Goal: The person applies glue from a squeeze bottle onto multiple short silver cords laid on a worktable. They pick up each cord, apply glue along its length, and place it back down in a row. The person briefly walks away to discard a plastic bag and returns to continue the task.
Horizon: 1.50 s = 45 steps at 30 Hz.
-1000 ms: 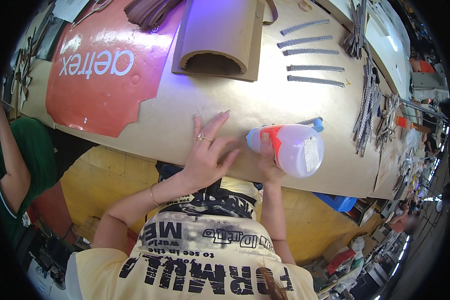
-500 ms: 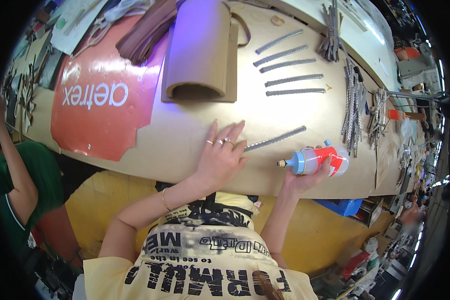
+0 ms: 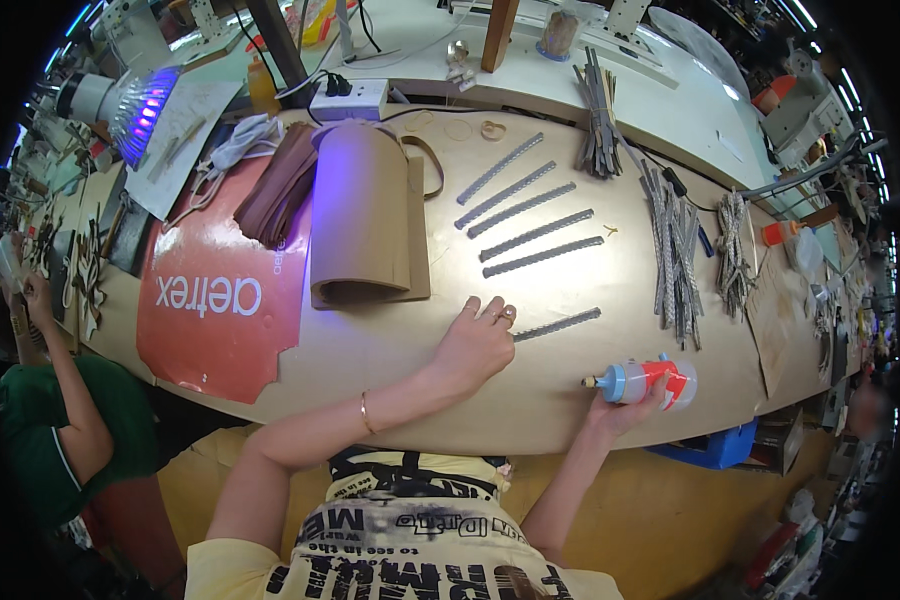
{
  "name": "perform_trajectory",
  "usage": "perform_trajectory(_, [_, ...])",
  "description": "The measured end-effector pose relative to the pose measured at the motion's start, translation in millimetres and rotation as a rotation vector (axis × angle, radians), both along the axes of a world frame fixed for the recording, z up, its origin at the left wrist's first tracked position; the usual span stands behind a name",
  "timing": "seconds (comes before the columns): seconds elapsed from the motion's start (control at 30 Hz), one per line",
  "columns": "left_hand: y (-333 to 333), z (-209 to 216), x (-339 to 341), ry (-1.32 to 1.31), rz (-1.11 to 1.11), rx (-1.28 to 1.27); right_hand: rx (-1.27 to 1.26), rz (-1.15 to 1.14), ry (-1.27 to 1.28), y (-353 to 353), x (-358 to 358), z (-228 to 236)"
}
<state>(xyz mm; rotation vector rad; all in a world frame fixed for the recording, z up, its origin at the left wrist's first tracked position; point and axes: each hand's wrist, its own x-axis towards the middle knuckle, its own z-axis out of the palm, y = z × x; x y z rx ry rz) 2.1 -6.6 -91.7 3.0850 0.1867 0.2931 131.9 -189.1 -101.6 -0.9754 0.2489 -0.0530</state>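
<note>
My left hand [image 3: 475, 350] is closed, fingers curled, at the near left end of a grey braided strip [image 3: 562, 323] lying on the tan-covered table. The pinched end of the strip is hidden under the fingers. My right hand [image 3: 618, 410] wraps round a clear squeeze bottle [image 3: 680, 387] with a light blue cap and a red label. The bottle lies sideways in the hand, its nozzle towards the left. Beyond the left hand, several similar strips [image 3: 536, 230] are spread in a row, apart from each other.
A tan half-round form [image 3: 360, 220] on a board stands beyond my left hand. A red sheet [image 3: 210, 340] and brown folded pieces [image 3: 275, 185] lie left of it. Bundles of strips [image 3: 676, 260] lie at the right. A co-worker in green [image 3: 90, 430] is at the far left.
My left hand's fingers, earlier spread by the strip, have curled in at its end. The bottle stays in my right hand. The view has shifted, showing more of the table's far side.
</note>
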Motion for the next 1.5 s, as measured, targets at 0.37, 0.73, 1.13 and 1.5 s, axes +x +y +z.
perform_trajectory(0.37, [81, 67, 68, -0.118, -0.146, 0.274, 0.122, 0.022, 0.064, -13, 10, -7])
perform_trajectory(0.73, [205, 46, 136, 0.021, 0.428, -0.148, 0.115, 0.046, 0.062, -15, 11, -15])
perform_trajectory(1.13, [179, 44, 156, -0.112, 0.316, 0.038, 0.189, 0.095, 0.066, -18, 7, -15])
perform_trajectory(1.5, [-18, 32, 291, -0.123, -0.465, 0.045, 0.392, 0.114, 0.101, -21, 11, -17])
